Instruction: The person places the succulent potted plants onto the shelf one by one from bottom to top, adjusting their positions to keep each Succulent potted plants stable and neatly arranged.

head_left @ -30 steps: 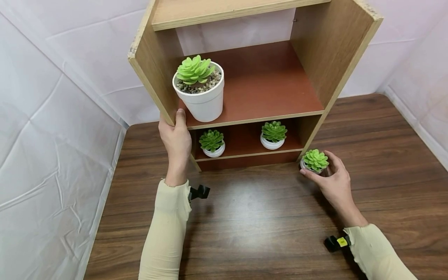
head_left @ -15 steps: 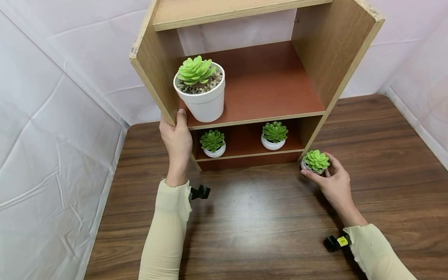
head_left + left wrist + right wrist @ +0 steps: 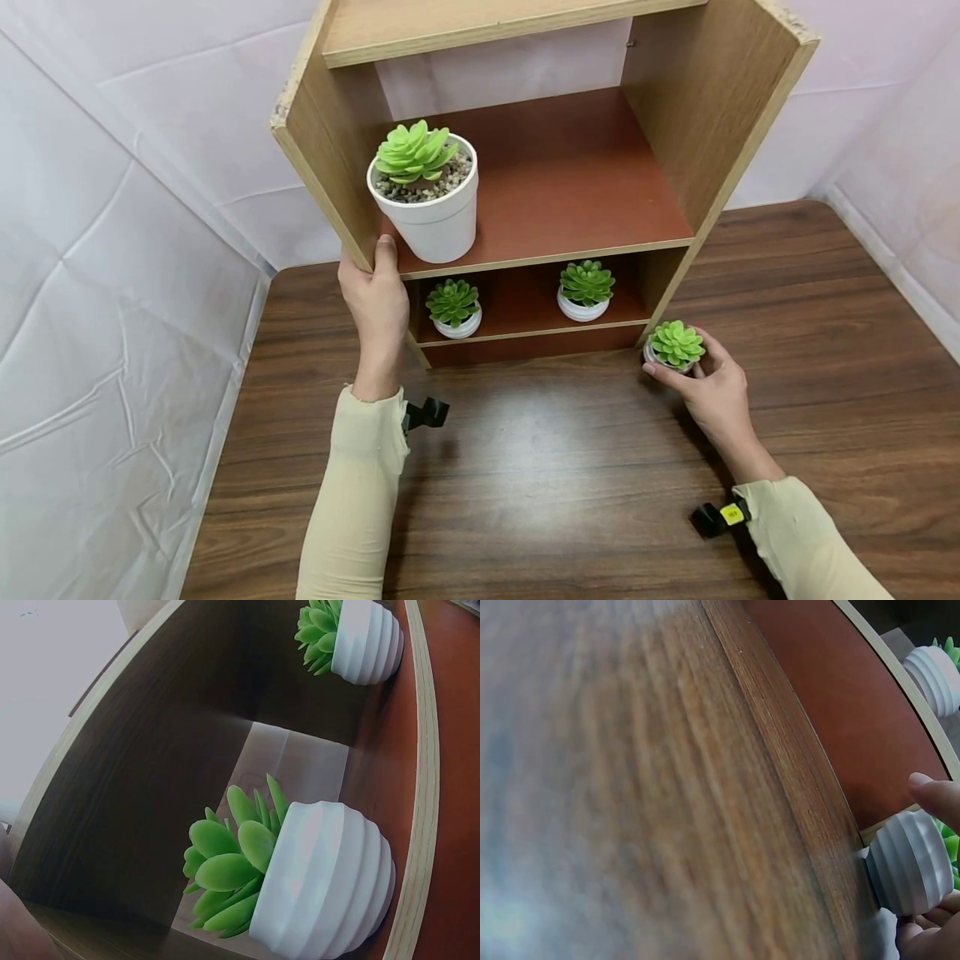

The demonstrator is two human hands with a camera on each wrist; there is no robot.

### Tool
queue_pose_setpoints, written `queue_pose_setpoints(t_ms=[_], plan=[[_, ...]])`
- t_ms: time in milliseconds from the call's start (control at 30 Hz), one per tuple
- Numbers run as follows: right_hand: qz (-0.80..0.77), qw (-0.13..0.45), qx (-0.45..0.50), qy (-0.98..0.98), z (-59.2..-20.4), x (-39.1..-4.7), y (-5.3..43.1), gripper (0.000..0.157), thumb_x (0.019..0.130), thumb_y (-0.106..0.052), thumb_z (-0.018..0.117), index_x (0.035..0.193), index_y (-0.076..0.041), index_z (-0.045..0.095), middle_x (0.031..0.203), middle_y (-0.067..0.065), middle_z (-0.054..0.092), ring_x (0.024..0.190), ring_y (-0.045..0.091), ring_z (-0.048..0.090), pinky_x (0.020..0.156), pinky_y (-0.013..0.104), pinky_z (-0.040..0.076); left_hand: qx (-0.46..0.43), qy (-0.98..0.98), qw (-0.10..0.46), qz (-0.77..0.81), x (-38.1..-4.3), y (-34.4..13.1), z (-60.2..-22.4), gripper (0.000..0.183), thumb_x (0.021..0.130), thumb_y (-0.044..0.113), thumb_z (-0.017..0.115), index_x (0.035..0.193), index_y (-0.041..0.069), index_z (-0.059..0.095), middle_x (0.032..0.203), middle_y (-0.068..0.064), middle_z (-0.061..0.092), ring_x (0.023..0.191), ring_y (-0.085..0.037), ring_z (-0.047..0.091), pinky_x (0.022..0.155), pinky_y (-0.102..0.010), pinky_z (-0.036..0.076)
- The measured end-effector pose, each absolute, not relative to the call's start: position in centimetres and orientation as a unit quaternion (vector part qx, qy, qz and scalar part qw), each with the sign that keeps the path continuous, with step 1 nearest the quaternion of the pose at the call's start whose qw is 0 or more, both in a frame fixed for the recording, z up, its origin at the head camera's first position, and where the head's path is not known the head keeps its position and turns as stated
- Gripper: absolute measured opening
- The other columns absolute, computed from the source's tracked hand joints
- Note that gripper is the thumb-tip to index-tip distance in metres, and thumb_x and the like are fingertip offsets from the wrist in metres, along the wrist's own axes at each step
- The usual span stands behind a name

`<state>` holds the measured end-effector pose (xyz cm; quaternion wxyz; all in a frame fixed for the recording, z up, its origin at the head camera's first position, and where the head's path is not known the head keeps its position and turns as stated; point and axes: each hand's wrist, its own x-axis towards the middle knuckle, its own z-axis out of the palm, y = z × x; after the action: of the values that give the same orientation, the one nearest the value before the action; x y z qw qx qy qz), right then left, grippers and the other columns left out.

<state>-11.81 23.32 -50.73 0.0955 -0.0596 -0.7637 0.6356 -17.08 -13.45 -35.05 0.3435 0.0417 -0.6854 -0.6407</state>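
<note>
Landmark: the shelf unit (image 3: 720,125), upright on the worktop (image 3: 525,467).

Right hand (image 3: 716,387): grip narrowed round the small potted succulent (image 3: 675,344), just beside the unit's front right corner. Thumb lies on the near side of the white ribbed pot, fingers round the other; the rosette stays uncovered. Probable reason: the pot gives a firmer hold than the leaves. Whether the base touches the worktop, cannot tell.

Left hand (image 3: 378,308): grip round the unit's left side panel, about level with the middle board; thumb inside, remaining fingers hidden behind. Reads as a steadying hold.

Large potted succulent (image 3: 438,221): at the left end of the unit's middle board, near its front edge. Upright, probably on account of its broad flat base; it is too tall for the low compartment, by eye.

Left small plant (image 3: 453,304) and right small plant (image 3: 585,287): in the unit's lower compartment, towards opposite ends, well apart. Spacing looks deliberate; both suit the low height.
</note>
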Motion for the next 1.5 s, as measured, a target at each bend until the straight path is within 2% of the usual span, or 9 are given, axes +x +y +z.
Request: queue_pose_setpoints(t_ms=[433, 1000, 1300, 1500], plan=[[0.624, 0.092, -0.061, -0.773, -51.44, -12.08, 23.52, 0.073, 0.076, -0.002, 0.085, 0.140, -0.002, 0.050, 0.133, 0.006, 0.053, 0.122, 0.010, 0.048, 0.094, 0.015, 0.039, 0.044, -0.683, 0.338, -0.646, -17.01, -13.40, -34.90, 0.029, 0.098, 0.007, 0.053, 0.124, -0.005, 0.059, 0.112, -0.013, 0.065, 0.107, -0.017, 0.058, 0.093, -0.030, 0.042], [0.601, 0.092, -0.074, -0.790, -51.31, -12.08, 23.45, 0.073, 0.076, -0.006, 0.085, 0.140, -0.003, 0.051, 0.133, 0.010, 0.053, 0.120, 0.010, 0.050, 0.091, 0.014, 0.041, 0.042, -0.678, 0.338, -0.652, -17.01, -13.34, -34.90, 0.030, 0.097, 0.006, 0.053, 0.123, -0.005, 0.059, 0.111, -0.012, 0.065, 0.104, -0.016, 0.058, 0.091, -0.030, 0.043], [0.601, 0.107, -0.092, -0.787, -51.13, -11.95, 23.05, 0.066, 0.074, -0.010, 0.087, 0.133, -0.002, 0.059, 0.123, 0.010, 0.061, 0.110, 0.009, 0.057, 0.085, 0.015, 0.045, 0.047, -0.681, 0.341, -0.646, -17.10, -13.42, -34.94, 0.028, 0.097, 0.007, 0.054, 0.121, -0.005, 0.061, 0.109, -0.012, 0.066, 0.103, -0.016, 0.059, 0.090, -0.030, 0.043], [0.597, 0.107, -0.099, -0.789, -50.98, -11.87, 22.97, 0.064, 0.075, -0.014, 0.088, 0.132, -0.003, 0.060, 0.121, 0.009, 0.062, 0.109, 0.008, 0.057, 0.084, 0.015, 0.045, 0.043, -0.678, 0.341, -0.650, -17.11, -13.46, -34.97, 0.030, 0.097, 0.007, 0.054, 0.123, -0.005, 0.060, 0.112, -0.013, 0.065, 0.107, -0.016, 0.058, 0.092, -0.029, 0.043]])
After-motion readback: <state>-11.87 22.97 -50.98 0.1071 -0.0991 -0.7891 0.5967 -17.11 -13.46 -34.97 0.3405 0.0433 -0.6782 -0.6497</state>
